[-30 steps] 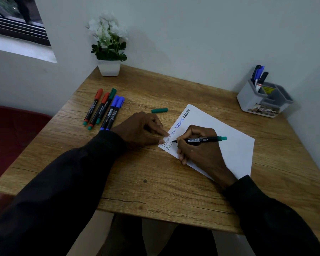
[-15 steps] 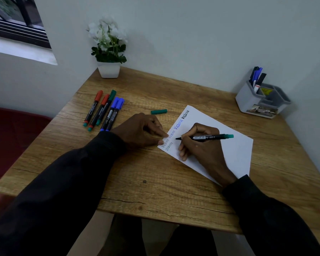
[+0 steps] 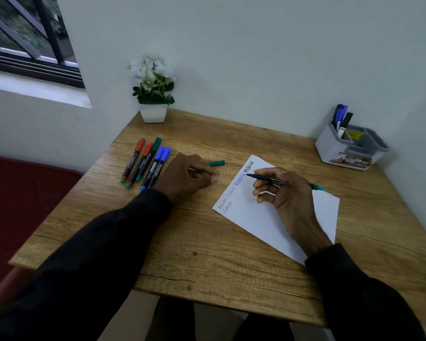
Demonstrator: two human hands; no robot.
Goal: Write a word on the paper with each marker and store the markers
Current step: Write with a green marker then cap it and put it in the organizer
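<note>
A white paper (image 3: 253, 219) lies on the wooden table (image 3: 207, 254), with the same word written several times along its left edge in different colours. My right hand (image 3: 285, 195) grips an uncapped green marker (image 3: 268, 178), tip pointing left over the upper written words. The green cap (image 3: 217, 163) lies on the table just left of the paper. My left hand (image 3: 185, 178) rests on the table beside the cap with fingers loosely curled, holding nothing and off the paper.
Several capped markers (image 3: 145, 163), red, green and blue, lie in a row at the table's left. A grey desk organizer (image 3: 349, 146) with a few markers stands at the back right. A white flower pot (image 3: 153, 113) sits at the back left corner.
My left hand has slid left off the paper's corner toward the cap. My right hand has carried the marker from the lower line up toward the paper's far end.
</note>
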